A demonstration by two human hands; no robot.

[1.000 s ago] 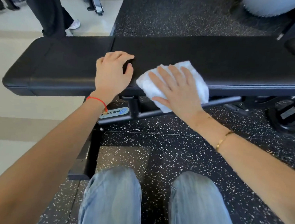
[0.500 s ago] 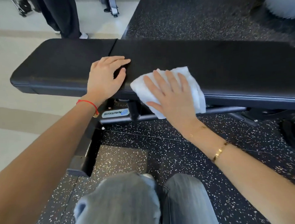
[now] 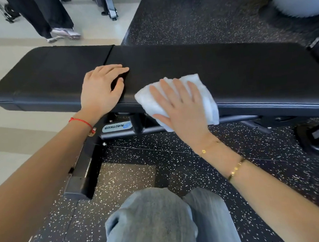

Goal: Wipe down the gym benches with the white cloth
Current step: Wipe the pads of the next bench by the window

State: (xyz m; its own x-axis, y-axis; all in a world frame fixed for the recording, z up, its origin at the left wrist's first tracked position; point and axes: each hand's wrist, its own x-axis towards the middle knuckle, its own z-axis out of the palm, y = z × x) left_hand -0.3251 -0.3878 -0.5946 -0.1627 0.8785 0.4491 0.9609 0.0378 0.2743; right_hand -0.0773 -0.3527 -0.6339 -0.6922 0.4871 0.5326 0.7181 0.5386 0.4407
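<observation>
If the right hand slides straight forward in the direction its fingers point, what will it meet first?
Probably nothing soon. The right hand, flat on the white cloth, points across the black bench; only bare pad lies ahead, up to its far edge, then speckled floor.

Both arms reach forward, nearly straight. The left hand (image 3: 101, 90) lies palm down, fingers together and pointing right, thumb tucked beneath them, a red cord at its wrist. Just to its right, the right hand (image 3: 180, 105) presses flat, fingers spread and pointing away from the body, with gold bracelets on wrist and forearm.
</observation>
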